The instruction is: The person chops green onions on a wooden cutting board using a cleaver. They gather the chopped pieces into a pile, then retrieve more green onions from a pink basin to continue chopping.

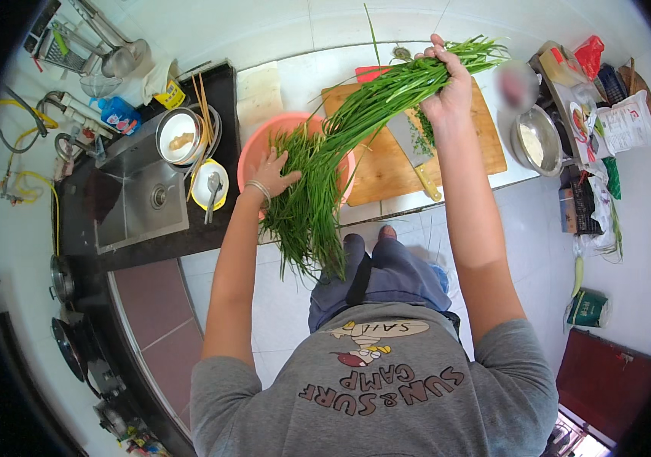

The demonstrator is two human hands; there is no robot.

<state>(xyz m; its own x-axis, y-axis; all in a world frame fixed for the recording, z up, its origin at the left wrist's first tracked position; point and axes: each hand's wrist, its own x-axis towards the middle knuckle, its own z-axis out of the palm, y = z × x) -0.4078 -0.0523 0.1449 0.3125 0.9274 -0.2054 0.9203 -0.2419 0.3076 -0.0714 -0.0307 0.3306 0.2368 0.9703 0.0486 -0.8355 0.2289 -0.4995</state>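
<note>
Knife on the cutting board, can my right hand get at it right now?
Probably not without letting go: the right hand grips the long green stalks, though the knife's yellow handle lies uncovered.

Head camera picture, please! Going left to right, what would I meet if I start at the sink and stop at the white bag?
Sink → yellow-edged bowl → pink basin → wooden board → steel bowl → white bag
</note>
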